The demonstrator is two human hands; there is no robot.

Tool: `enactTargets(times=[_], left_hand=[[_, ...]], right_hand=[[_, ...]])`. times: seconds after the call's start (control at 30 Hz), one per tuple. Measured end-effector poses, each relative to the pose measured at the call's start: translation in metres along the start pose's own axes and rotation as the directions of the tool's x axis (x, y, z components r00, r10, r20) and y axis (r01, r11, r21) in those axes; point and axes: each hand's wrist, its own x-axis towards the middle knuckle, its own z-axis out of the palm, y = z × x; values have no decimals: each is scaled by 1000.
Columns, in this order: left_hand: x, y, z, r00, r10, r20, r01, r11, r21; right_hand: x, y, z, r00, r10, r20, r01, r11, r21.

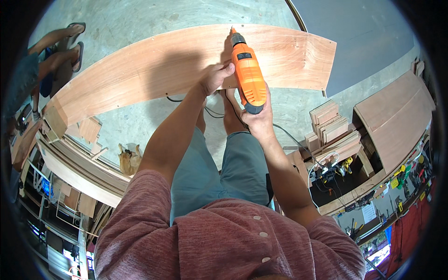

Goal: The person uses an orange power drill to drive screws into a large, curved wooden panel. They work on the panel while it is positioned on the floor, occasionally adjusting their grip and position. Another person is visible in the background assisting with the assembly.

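An orange corded power drill (250, 77) points away from me, its bit tip at the far edge of a long, curved wooden panel (126, 74). My right hand (260, 116) is wrapped round the drill's handle at the near end. Beside the drill body, on its left, my left hand (217, 78) is closed with the thumb against the casing; its other fingers are mostly hidden. The bit is close to a small dark spot near the panel's edge, but I cannot tell whether it touches the wood. A dark cord trails below the drill.
At the left, another person's sandalled feet (77, 56) and arms are near the panel's end. A stack of wood pieces (329, 123) stands right, by a wooden cabinet (392, 116) with cables. A grey sheet (359, 37) lies far right. Long boards (79, 172) lie left.
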Motion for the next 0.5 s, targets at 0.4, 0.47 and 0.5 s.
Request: enactTargets(times=[0.4, 0.47, 0.5], left_hand=[[1, -3, -4, 1000, -5, 5, 5, 1000, 30], [0, 2, -1, 1000, -11, -3, 11, 999, 43], [-1, 5, 0, 1000, -13, -7, 13, 999, 51]], right_hand=[[0, 4, 2, 1000, 23, -9, -23, 998, 53], [0, 7, 1, 1000, 14, 1, -14, 997, 75], [2, 12, 0, 1000, 8, 10, -9, 996, 87]])
